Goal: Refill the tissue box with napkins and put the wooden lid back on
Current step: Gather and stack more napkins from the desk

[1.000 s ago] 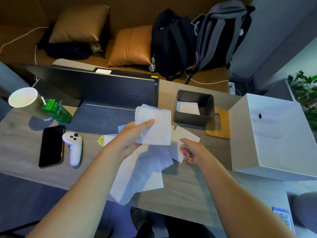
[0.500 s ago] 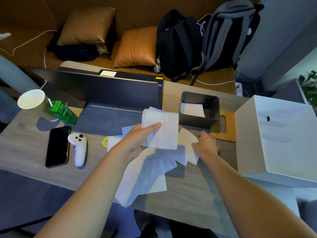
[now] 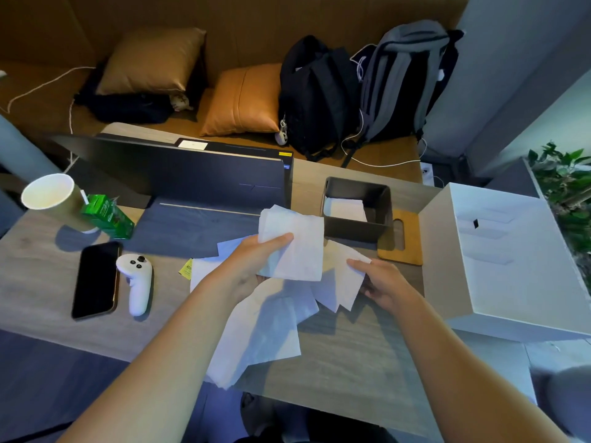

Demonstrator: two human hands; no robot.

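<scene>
We are gathering loose napkins into a stack before loading the tissue box [image 3: 358, 208], which sits open at the far middle of the table [image 3: 351, 356] with 1 napkin or a few already lying in its bottom. Our left hand [image 3: 252, 263] holds the collected napkin stack [image 3: 295, 247] lifted off the table, its grip grasping the sheets with the thumb on top. Our right hand [image 3: 382, 282] has its grip grasping the next loose napkin [image 3: 343, 282] at its right edge, near the box's near side. More scattered napkins [image 3: 265, 334] lie spread toward us, some hanging over the near edge. To do this well, we should lay each sheet square on the stack, align the edges, and keep the thumb pressing flat so nothing slides; then lower the stack level into the box, so the corners don't catch the walls. The wooden lid [image 3: 403, 243] lies flat just right of the box, partly under it from this view, with its slot showing, ready once the napkins are in
</scene>
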